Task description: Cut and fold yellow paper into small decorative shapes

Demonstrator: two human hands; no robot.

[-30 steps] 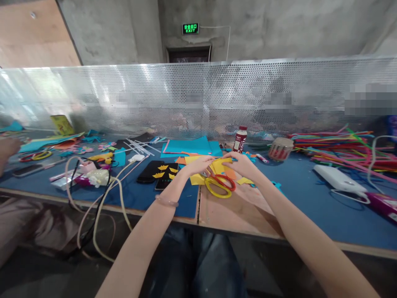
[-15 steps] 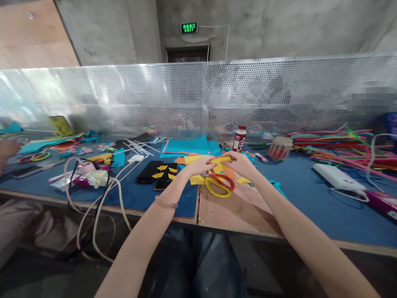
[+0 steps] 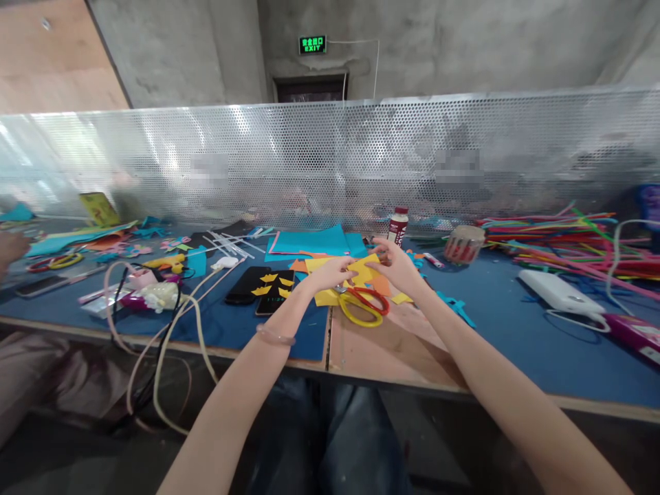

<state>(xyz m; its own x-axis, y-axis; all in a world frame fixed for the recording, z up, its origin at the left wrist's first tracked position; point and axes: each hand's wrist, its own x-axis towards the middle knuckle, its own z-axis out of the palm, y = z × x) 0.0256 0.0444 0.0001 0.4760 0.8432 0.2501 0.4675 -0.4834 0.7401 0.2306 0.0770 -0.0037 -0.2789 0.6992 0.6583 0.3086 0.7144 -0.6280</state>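
My left hand (image 3: 333, 273) and my right hand (image 3: 396, 267) meet over the table's middle, both pinching a yellow paper piece (image 3: 365, 271) between them. Just below the hands lie scissors (image 3: 364, 305) with one red and one yellow handle loop, on bare brown board. More yellow and orange paper (image 3: 320, 264) lies under the hands. A black phone (image 3: 277, 290) to the left carries small yellow cut-outs.
Teal paper sheets (image 3: 311, 242) and a red-capped bottle (image 3: 397, 227) stand behind the hands. Coloured pipe cleaners (image 3: 567, 240), a round tin (image 3: 466, 245) and a white power bank (image 3: 559, 293) are right. Cables (image 3: 165, 323), a glue gun (image 3: 166, 261) and another person's hand (image 3: 11, 246) are left.
My right hand has lifted slightly and turned the yellow paper's right edge upward. The left hand stays in place on the paper.
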